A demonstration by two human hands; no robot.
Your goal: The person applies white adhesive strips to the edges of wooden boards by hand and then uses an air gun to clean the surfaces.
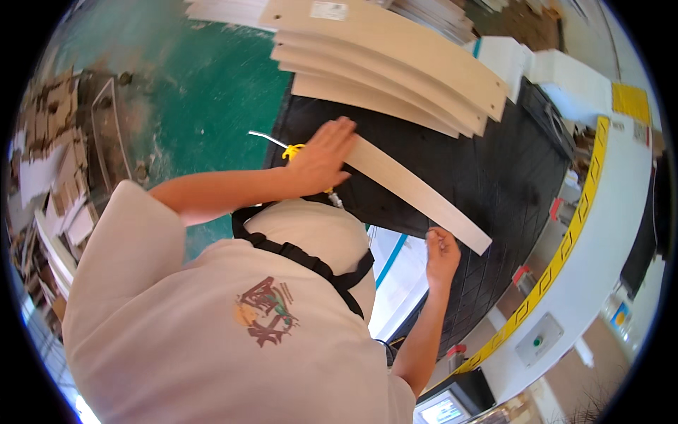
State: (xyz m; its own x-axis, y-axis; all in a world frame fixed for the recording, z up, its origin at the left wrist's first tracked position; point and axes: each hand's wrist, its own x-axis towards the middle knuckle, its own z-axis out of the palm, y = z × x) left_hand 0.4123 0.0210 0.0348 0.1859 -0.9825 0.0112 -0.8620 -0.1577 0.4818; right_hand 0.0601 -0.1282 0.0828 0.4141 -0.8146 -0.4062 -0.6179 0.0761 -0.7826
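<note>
A long, narrow pale wooden strip (417,189) lies slantwise on the black work surface (494,184). My left hand (323,157) rests flat over its left end, fingers stretched out and close together. From under that wrist pokes a thin bent metal tube (267,137) with a yellow tie (292,151); the rest of this tool is hidden by my arm. My right hand (443,258) is at the near edge of the surface, beside the strip's right end. Its fingers are curled into a pinch, and whatever they hold is too small to make out.
A fanned stack of wide pale boards (381,53) lies on the far side of the surface. To the right runs a white machine beam (600,212) with a yellow-marked strip (565,254). A screen (441,410) stands at lower right. Scrap boards (60,155) are piled at far left.
</note>
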